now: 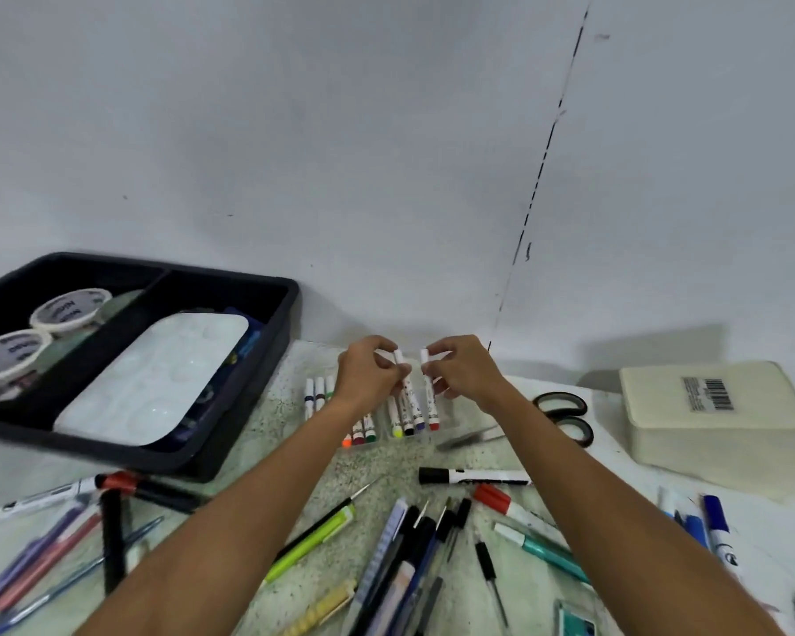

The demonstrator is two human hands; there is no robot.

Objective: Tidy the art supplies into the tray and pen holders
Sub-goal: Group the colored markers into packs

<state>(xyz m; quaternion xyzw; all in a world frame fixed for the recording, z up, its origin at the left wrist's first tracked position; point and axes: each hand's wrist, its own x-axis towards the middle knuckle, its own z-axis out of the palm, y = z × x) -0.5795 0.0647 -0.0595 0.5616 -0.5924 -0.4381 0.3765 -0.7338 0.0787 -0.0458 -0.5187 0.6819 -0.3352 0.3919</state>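
On the speckled desk [294, 456] the black tray [249, 424] sits far left. Our left hand [370, 369] and right hand [462, 367] each pinch a small white marker [400, 360] in curled fingers above the marker set [405, 420]; we should seat each straight, caps aligned.

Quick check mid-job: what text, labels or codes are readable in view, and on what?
Two round white tub lids in the black tray: upside-down print, too blurred to read.
Cream box: barcode sticker, digits too small.
Markers' barrels: print unreadable.
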